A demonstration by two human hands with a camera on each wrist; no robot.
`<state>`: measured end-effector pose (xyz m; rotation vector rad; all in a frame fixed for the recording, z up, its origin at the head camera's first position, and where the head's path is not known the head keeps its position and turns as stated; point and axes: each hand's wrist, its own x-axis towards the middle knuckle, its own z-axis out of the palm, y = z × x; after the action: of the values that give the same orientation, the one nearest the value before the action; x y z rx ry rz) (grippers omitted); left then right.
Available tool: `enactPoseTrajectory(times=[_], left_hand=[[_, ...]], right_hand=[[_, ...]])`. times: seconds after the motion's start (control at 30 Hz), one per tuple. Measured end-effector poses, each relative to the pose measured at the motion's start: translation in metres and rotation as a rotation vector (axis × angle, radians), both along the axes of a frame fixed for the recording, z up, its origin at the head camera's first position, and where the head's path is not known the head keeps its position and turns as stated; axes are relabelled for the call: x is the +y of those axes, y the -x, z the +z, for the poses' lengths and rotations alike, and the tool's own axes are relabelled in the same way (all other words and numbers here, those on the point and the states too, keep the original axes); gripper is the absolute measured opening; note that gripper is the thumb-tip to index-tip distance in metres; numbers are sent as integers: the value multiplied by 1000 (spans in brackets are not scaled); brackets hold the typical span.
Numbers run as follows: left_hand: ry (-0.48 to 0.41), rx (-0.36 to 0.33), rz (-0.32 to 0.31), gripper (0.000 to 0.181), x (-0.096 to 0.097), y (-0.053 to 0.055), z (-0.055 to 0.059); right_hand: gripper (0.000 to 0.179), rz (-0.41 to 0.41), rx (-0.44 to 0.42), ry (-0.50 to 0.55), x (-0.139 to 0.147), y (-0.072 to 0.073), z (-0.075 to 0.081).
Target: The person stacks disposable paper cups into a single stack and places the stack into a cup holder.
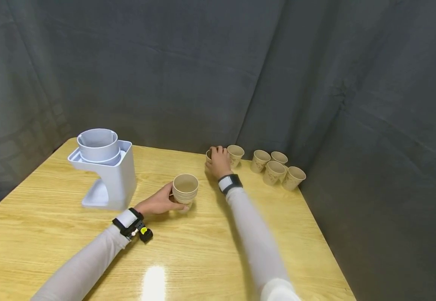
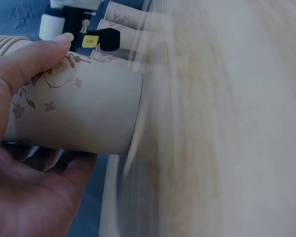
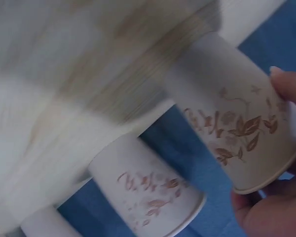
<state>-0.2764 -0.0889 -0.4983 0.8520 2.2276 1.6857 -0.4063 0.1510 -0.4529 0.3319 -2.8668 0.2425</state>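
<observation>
My left hand (image 1: 162, 201) grips a stack of nested paper cups (image 1: 185, 190) near the middle of the table. In the left wrist view the thumb lies along the lowest cup's floral side (image 2: 89, 108), and several rims show at the stack's top. My right hand (image 1: 219, 162) reaches to the table's back edge and holds a single paper cup (image 3: 227, 113) near its rim, thumb on one side and fingers on the other. In the head view that hand hides most of this cup. Just to its right stands another upright paper cup (image 1: 235, 156).
Further right, several paper cups (image 1: 274, 172) stand in a cluster near the dark curtain (image 1: 372, 175). At the left stands a white plastic stand (image 1: 125, 179) with a round white container (image 1: 98, 144) on top. The wooden table (image 1: 187, 259) ends at the curtain behind.
</observation>
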Motion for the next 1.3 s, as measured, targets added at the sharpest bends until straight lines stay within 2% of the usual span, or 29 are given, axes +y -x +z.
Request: enactPoseTrajectory(times=[0.1, 0.3, 0.4, 0.57, 0.8, 1.1, 1.3], left_hand=[[-1, -1, -2, 84, 0, 0, 0], [-6, -15, -4, 85, 2, 0, 1], [13, -14, 4, 86, 1, -2, 1], [25, -19, 2, 85, 0, -2, 2], [37, -28, 2, 85, 1, -1, 4], [-8, -15, -11, 85, 1, -2, 4], [-33, -25, -27, 85, 1, -3, 3]], right_hand=[[68, 0, -8, 48, -4, -10, -2], [67, 53, -40, 281, -7, -28, -14], [67, 73, -37, 335, -9, -38, -18], [65, 127, -58, 363, -10, -57, -15], [64, 207, -213, 371, 1, -75, 1], [63, 353, -367, 280, 10, -83, 14], [71, 431, -532, 258, 17, -87, 27]])
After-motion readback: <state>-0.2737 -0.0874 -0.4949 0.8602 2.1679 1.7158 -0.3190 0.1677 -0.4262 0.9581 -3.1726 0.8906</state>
